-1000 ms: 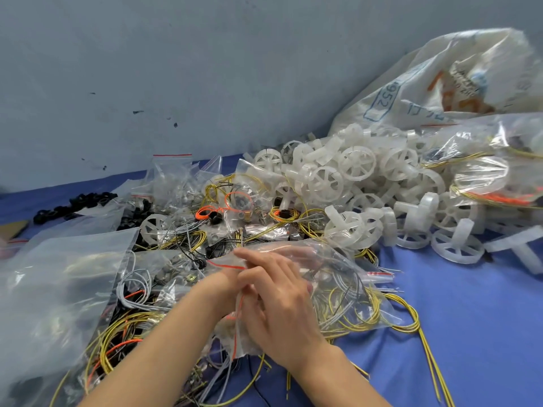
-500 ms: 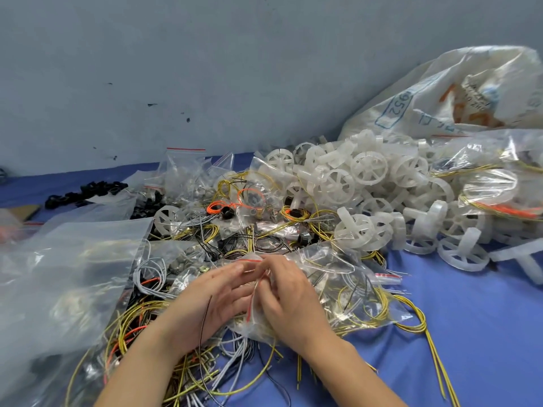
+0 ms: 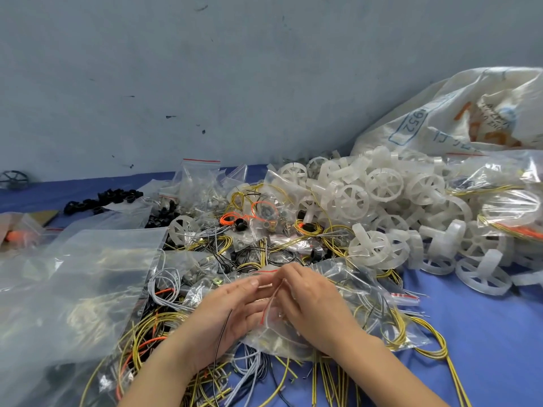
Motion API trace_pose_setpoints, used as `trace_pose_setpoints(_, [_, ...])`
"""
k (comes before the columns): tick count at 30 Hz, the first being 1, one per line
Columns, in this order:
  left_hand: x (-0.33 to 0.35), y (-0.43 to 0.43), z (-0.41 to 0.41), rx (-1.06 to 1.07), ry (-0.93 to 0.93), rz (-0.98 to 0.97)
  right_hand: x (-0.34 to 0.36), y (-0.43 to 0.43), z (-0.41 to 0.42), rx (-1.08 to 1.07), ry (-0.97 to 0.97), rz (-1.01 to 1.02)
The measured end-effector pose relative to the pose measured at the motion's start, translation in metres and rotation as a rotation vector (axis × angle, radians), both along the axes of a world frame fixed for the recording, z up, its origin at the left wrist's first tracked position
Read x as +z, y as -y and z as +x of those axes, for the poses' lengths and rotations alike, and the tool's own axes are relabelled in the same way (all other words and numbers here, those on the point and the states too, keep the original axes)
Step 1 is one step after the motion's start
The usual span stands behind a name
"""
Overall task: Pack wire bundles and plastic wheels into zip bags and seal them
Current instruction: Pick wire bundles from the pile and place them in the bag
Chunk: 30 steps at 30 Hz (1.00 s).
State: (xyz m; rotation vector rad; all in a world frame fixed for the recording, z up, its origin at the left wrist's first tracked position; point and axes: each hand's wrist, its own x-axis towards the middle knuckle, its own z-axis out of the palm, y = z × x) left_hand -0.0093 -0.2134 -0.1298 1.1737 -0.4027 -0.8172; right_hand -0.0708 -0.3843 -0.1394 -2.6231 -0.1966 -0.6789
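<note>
Together, left hand (image 3: 235, 312) and right hand (image 3: 313, 304), each grip a pinch on the red mouth of the zip bag (image 3: 364, 298).

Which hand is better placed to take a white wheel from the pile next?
Probably the right hand: the wheel pile lies on its side, past the zip bag. The left hand would have to reach across the bag.

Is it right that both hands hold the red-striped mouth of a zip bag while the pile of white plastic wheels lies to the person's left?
No. The head view shows the pile of white plastic wheels on the person's right, not left. The left hand and right hand do hold the zip bag at its red-striped mouth.
</note>
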Motion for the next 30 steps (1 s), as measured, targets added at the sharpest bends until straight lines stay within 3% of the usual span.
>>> trace_pose_setpoints(4, [0.002, 0.0, 0.0, 0.023, -0.017, 0.03, -0.008, 0.007, 0.0, 0.005, -0.034, 0.205])
trace_pose_setpoints(8, [0.008, 0.004, -0.005, 0.136, -0.015, 0.097, -0.008, 0.012, 0.0, 0.019, -0.038, 0.275])
trace_pose_setpoints(15, [0.071, 0.053, 0.003, 0.339, 0.741, 0.334, -0.003, 0.012, -0.001, 0.03, -0.12, 0.452])
trace_pose_setpoints(19, [0.083, 0.139, 0.011, 0.146, 1.201, 0.571, 0.005, 0.019, -0.003, -0.012, -0.179, 0.628])
trace_pose_setpoints(22, [0.071, 0.187, 0.018, -0.001, 1.397, 0.834, 0.009, 0.024, -0.004, -0.001, -0.212, 0.67])
trace_pose_setpoints(25, [0.06, 0.203, 0.022, -0.1, 1.386, 0.933, 0.008, 0.031, -0.003, -0.016, -0.239, 0.787])
trace_pose_setpoints(30, [0.059, 0.178, 0.015, 0.076, 1.209, 0.585, 0.004, 0.028, -0.002, 0.027, -0.263, 0.886])
